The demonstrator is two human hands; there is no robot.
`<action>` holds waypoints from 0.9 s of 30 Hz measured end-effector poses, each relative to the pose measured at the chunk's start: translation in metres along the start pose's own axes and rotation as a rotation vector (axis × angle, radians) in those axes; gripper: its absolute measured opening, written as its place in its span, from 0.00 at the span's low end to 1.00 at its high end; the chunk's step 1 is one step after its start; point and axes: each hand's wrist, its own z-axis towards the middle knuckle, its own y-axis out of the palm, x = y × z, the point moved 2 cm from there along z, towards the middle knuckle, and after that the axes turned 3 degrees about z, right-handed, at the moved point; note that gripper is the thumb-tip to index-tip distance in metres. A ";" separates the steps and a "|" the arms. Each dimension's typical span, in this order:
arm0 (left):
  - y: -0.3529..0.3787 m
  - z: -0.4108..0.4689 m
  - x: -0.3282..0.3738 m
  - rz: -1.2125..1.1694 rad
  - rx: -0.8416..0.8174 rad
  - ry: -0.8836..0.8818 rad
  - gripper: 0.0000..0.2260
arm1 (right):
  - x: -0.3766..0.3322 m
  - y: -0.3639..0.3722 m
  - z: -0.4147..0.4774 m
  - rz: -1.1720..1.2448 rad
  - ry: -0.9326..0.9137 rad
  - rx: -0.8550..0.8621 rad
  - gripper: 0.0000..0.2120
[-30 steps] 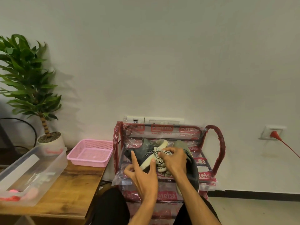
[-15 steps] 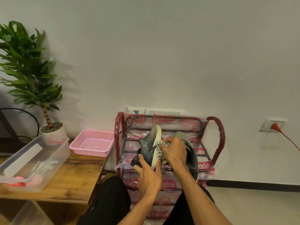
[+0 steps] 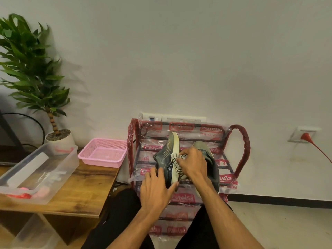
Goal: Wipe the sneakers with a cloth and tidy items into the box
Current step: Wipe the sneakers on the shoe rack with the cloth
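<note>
A dark grey sneaker [image 3: 166, 155] with a pale sole is tipped on its side above the shoe rack, toe pointing away. My left hand [image 3: 155, 189] grips its heel end from below. My right hand [image 3: 193, 163] holds a white cloth with black stripes [image 3: 177, 163] bunched against the sneaker's pale sole edge. A second grey sneaker [image 3: 209, 159] lies on the rack just right of my right hand, partly hidden by my wrist. A clear plastic box [image 3: 38, 174] sits on the wooden table at the left.
The red metal shoe rack [image 3: 240, 139], wrapped in printed plastic, stands against the wall. A pink basket [image 3: 103, 152] and a potted plant [image 3: 36, 78] are on the wooden table [image 3: 84, 193]. A red plug [image 3: 306, 136] with its cord sits in a wall socket at right.
My left hand has closed round the sneaker's heel and tipped the shoe up onto its side. My right hand has stayed on the cloth against the sole.
</note>
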 end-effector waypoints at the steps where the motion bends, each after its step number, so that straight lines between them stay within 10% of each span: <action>1: 0.000 -0.001 -0.002 -0.010 0.003 0.047 0.31 | 0.000 0.000 0.000 0.002 -0.001 -0.009 0.10; 7: 0.007 -0.012 -0.008 -0.027 -0.076 0.220 0.28 | -0.004 -0.002 0.000 -0.059 -0.085 -0.043 0.11; 15: 0.019 -0.015 -0.006 -0.017 0.248 0.576 0.19 | -0.010 0.001 -0.008 -0.247 -0.184 -0.227 0.17; 27: 0.027 -0.021 -0.004 0.123 0.190 0.553 0.28 | -0.016 0.004 0.001 -0.256 -0.181 -0.243 0.18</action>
